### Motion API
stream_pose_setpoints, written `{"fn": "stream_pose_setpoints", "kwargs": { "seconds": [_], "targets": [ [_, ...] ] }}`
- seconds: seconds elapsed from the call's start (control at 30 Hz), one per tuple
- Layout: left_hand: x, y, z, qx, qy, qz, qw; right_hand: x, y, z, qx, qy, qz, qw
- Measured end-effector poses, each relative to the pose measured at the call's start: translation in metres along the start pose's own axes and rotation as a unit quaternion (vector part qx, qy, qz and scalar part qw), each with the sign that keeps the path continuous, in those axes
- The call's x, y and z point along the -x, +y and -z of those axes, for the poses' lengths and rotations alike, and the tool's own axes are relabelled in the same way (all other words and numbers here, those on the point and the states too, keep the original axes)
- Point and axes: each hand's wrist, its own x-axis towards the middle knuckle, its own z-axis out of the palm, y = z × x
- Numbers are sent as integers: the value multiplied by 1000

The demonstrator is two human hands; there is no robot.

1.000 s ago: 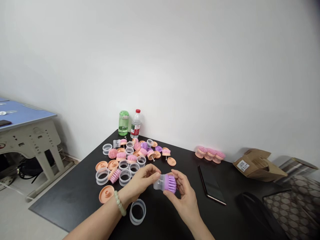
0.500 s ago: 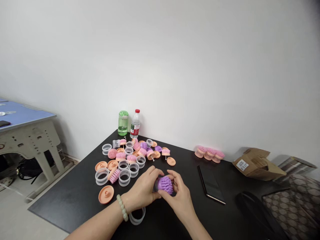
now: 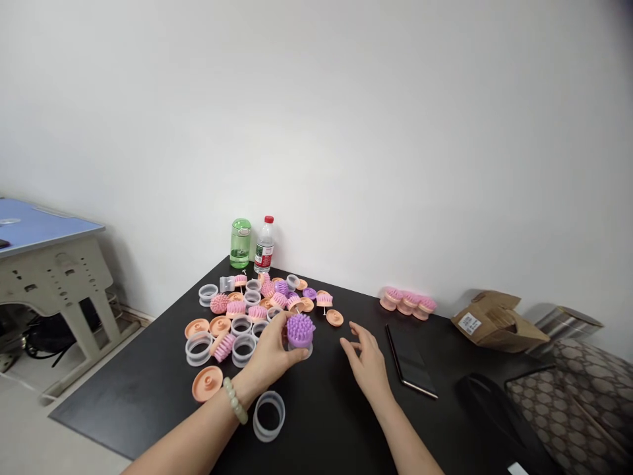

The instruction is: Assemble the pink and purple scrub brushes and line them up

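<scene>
A purple bristled scalp brush head (image 3: 300, 331) with a clear ring beneath it is in the grip of my left hand (image 3: 271, 349), bristles facing up. My right hand (image 3: 364, 359) is apart from it to the right, fingers spread and holding nothing. Beyond my left hand lie pink bristled heads (image 3: 236, 309), orange round caps (image 3: 208, 382) and clear plastic rings (image 3: 199, 348). One orange cap (image 3: 335, 318) lies ahead, between my hands. A separate clear ring (image 3: 269, 417) rests below my left wrist.
Several joined-up pink and orange brushes (image 3: 408, 302) stand in a row by the wall. A dark phone (image 3: 411, 363), a brown paper bag (image 3: 499, 322) and a patterned bag (image 3: 558, 402) are on the right. A green bottle (image 3: 240, 244) and a water bottle (image 3: 264, 245) stand at the back.
My right hand has let go of the purple brush and moved a little right. My left hand has carried it leftward and up, its bristles turned upward.
</scene>
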Motion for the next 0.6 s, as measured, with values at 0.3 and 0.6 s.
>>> {"fn": "stream_pose_setpoints", "kwargs": {
  "seconds": [0.3,0.6],
  "targets": [
    [-2,-6,-5,66,-2,27,997,-9,4,-27,117,-85,53,988],
    [-1,1,-4,86,-11,47,995,1,-15,11,157,-104,31,982]
  ]
}}
